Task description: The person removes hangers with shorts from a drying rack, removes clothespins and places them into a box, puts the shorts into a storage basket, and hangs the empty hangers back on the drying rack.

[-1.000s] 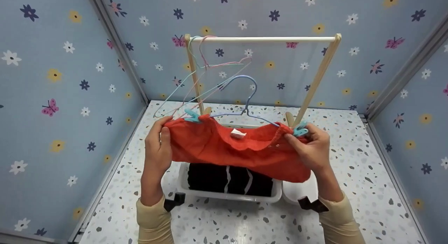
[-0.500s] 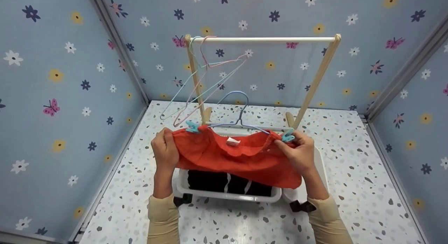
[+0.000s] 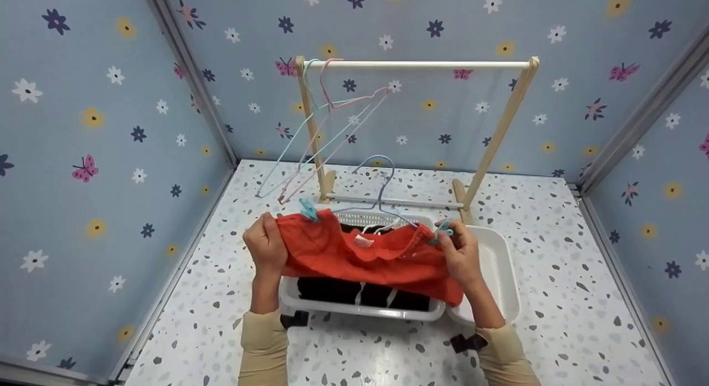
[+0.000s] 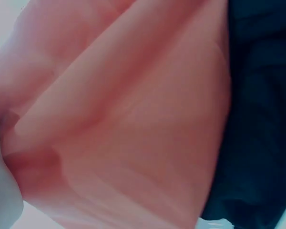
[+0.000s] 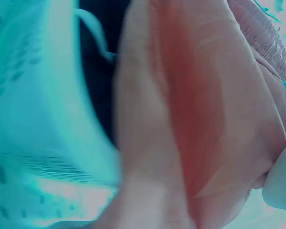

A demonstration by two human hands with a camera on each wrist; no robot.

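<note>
A red garment [image 3: 368,267] with a gathered edge and a white tag [image 3: 364,240] stretches between both hands in the head view. My left hand [image 3: 267,243] grips its left end. My right hand [image 3: 461,256] pinches the right end, with fingers against a turquoise clothespin [image 3: 445,231]. Another turquoise clothespin [image 3: 308,209] sits on the upper left edge. A blue hanger [image 3: 380,192] rises from the garment, its hook tipped left and its lower part hidden by cloth. In the right wrist view the gathered edge [image 5: 264,40] shows beside the hand.
Under the garment stands a white basket [image 3: 365,313] with folded black cloth [image 3: 332,292]. To its right is a white tray [image 3: 501,264]. Behind, a wooden rack [image 3: 415,65] carries a pink hanger [image 3: 354,102] and a mint hanger [image 3: 282,153] at its left end.
Both hands have lowered the garment and its hanger toward the basket, and the hands have come closer together. More of the tray and basket shows. The hangers on the rack sway slightly.
</note>
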